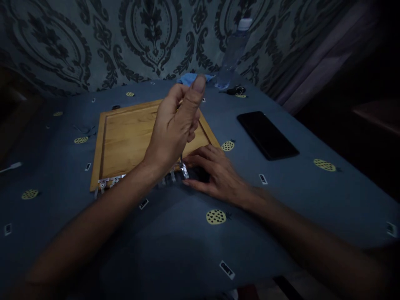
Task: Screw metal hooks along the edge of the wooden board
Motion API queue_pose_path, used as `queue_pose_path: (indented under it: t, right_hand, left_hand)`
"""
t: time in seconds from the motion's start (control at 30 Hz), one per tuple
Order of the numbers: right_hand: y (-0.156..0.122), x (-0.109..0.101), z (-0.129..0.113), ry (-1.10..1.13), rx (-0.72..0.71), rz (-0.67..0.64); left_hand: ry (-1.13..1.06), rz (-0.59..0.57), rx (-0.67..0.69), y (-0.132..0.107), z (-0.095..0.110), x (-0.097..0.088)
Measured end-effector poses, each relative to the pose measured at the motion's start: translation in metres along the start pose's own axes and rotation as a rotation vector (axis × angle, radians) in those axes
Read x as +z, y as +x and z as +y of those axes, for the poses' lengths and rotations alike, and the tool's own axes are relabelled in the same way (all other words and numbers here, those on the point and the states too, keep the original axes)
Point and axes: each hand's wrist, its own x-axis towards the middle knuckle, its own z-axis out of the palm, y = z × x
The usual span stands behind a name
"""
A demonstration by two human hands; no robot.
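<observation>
My left hand point(176, 123) is raised above a wooden cutting board point(125, 139), fingers curled with the thumb up against them; whatever it pinches is too small to make out. My right hand point(215, 171) rests flat on the blue cloth at the board's near right corner, fingers spread over a dark object, fingertips touching a small shiny metal piece point(183, 171). Several more metal pieces point(108, 182) lie in a row along the board's front edge.
A black phone point(267, 134) lies to the right of the board. At the table's far side stand a clear plastic bottle point(233, 54), a blue cloth point(191, 78) and dark keys point(236, 90). A patterned curtain hangs behind. The table edge runs close on the right.
</observation>
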Motion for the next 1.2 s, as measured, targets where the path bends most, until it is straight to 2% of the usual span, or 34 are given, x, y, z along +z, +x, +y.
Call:
queue_pose_path:
  t: [0.13, 0.3, 0.43, 0.6, 0.7, 0.83, 0.93, 1.2]
  right_hand:
    - [0.0, 0.0, 0.002, -0.003, -0.008, 0.001]
    - [-0.001, 0.001, 0.001, -0.003, 0.008, -0.01]
    - [0.0, -0.001, 0.001, -0.007, 0.02, -0.02]
    - [0.0, -0.001, 0.001, -0.023, 0.004, -0.016]
    - [-0.001, -0.001, 0.0, -0.019, 0.012, -0.01]
    - [-0.001, -0.002, -0.001, 0.003, 0.007, -0.015]
    - [-0.001, -0.003, -0.002, 0.008, 0.012, -0.022]
    - [0.0, -0.005, -0.003, -0.021, -0.013, -0.027]
  left_hand:
    - [-0.065, -0.01, -0.002, -0.004, -0.001, 0.007]
    - [-0.045, -0.111, 0.035, -0.001, -0.004, 0.006]
    - [-0.064, -0.21, -0.012, 0.004, -0.003, 0.002]
    - [-0.095, -0.254, -0.052, 0.004, -0.002, 0.001]
    - [-0.079, -0.215, -0.029, 0.002, 0.003, 0.0]
    - [-0.051, -0.124, 0.126, -0.002, 0.023, -0.002]
    - [-0.029, -0.073, 0.123, -0.004, 0.032, -0.003]
    - [-0.054, -0.108, 0.025, -0.005, 0.018, 0.0]
